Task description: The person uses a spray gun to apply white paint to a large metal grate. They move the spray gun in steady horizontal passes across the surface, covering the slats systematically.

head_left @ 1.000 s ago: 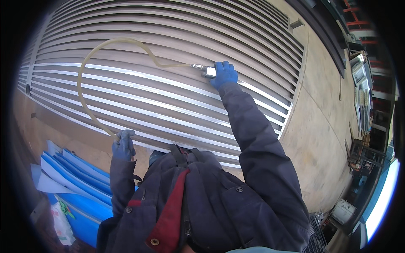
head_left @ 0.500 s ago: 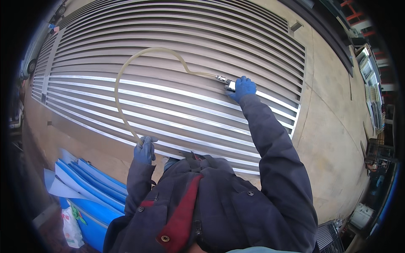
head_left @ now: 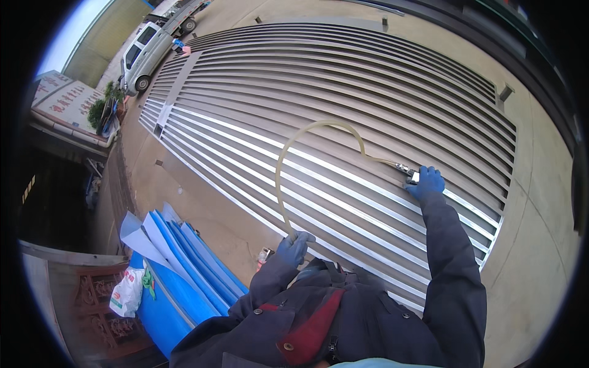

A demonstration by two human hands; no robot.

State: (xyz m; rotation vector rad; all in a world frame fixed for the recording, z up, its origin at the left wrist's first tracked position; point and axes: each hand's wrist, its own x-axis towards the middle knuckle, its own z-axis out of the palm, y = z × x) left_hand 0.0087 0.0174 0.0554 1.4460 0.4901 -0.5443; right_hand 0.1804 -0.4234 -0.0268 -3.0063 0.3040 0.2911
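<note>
My right hand (head_left: 431, 183), in a blue glove, is closed around a small silver air tool (head_left: 415, 177) that rests on a slat toward the right end of a large slatted metal panel (head_left: 343, 175). From the tool's metal fitting (head_left: 402, 167) a yellowish clear hose (head_left: 279, 178) loops over the slats and comes back to my left hand (head_left: 293, 248). That hand, in a grey-blue glove, grips the hose at the panel's near edge. Slats on the near side look bright and shiny; those farther off are dull grey-brown. My fingers hide the tool's underside.
Left of me stand blue and white sheets (head_left: 196, 260), with a white plastic bag (head_left: 127, 293) on them. A light-coloured truck (head_left: 144, 52) is parked at the far left. Concrete floor (head_left: 534, 257) borders the panel. Short brackets (head_left: 506, 92) stick out from its far edge.
The view has swung to the left, bringing the truck and a signboard into sight. Both hands keep their holds on tool and hose, in nearly the same place over the panel.
</note>
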